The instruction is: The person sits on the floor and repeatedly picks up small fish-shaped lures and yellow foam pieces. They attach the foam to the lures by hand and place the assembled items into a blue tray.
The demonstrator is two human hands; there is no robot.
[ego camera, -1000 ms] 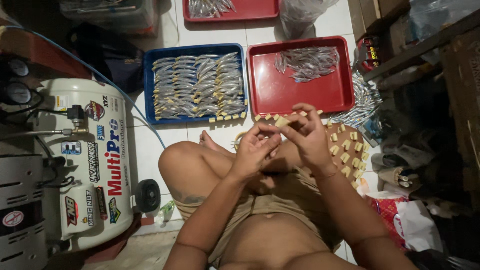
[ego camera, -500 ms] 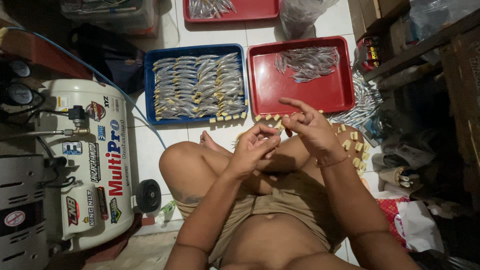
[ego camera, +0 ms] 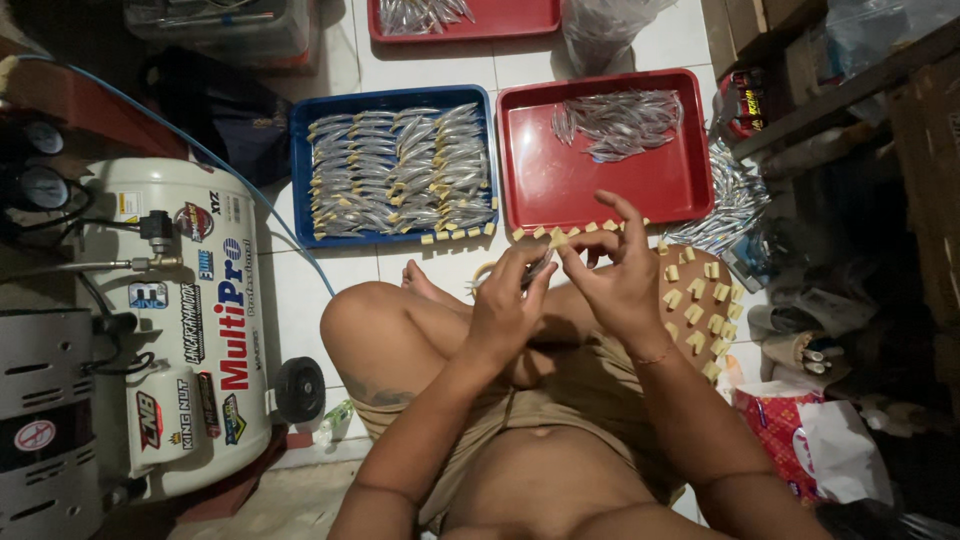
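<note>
Silver fish being pinched between left hand and right hand, fingertips closing on it over lap; red tray sitting just beyond grip, blue tray beyond-left, foam cubes lying right, all within reach.

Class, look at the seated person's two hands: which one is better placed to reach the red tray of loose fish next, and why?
Probably the right hand: its fingers already stretch toward the red tray rim, nearly over it. The left hand sits lower, nearer the blue tray side, pinching a small fish.
</note>
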